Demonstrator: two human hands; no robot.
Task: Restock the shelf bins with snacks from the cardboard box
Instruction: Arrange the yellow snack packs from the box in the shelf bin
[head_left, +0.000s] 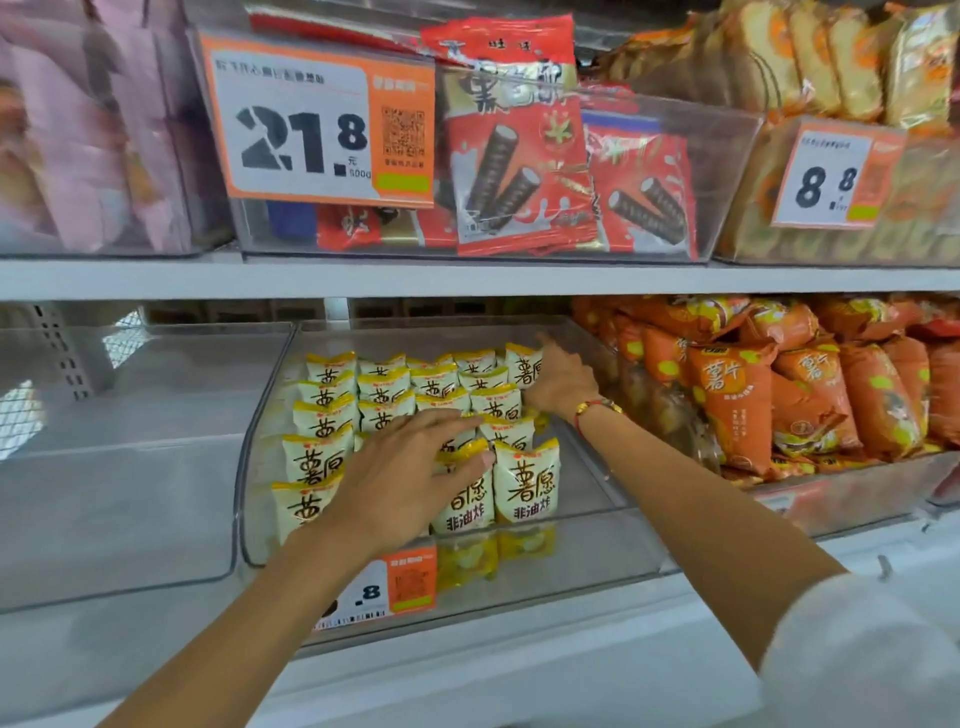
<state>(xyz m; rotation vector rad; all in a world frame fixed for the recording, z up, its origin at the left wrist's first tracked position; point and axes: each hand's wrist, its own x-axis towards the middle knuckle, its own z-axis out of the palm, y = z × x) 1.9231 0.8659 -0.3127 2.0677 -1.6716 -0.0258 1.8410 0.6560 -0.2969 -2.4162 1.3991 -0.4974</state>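
Several yellow-and-white snack packs (525, 486) stand in rows inside the clear middle bin (597, 551) on the lower shelf. My left hand (410, 470) lies spread over the front rows, fingers straight on the pack tops and thumb against a front pack (464, 506). My right hand (560, 383) reaches to the back right of the bin and touches the right side of the rear pack (523, 366), index finger straight. Its other fingertips are hidden behind that pack. The cardboard box is out of view.
A clear bin (130, 467) sits to the left; a bin of orange chip bags (810, 395) to the right. The upper shelf (467, 278) carries bins of red wafer-roll packs (519, 171), pink packs and cake slices, with orange price tags (319, 117).
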